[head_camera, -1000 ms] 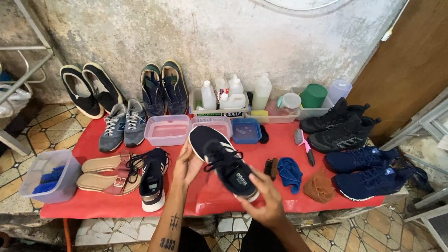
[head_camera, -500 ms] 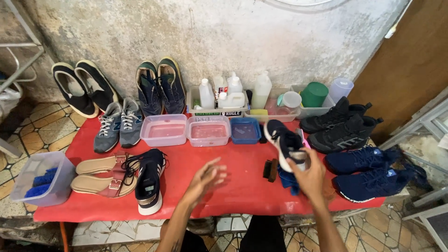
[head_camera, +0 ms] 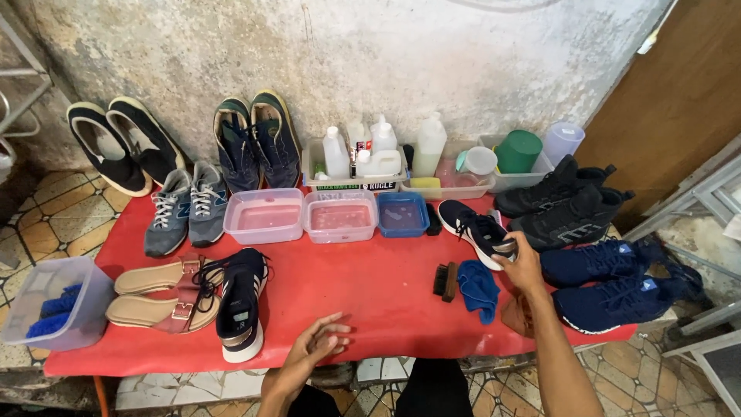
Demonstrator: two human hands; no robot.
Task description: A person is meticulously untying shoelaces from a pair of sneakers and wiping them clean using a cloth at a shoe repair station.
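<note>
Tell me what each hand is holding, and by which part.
The right hand grips the black sneaker at its heel end, over the red table. The left hand holds nothing.

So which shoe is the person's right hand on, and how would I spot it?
Start at the red table and find the small blue tub in the row of tubs. Just right of it lies a black sneaker, its heel under the right hand. Unlike the all-black pair behind it, it has white stripes and a white sole.
</note>
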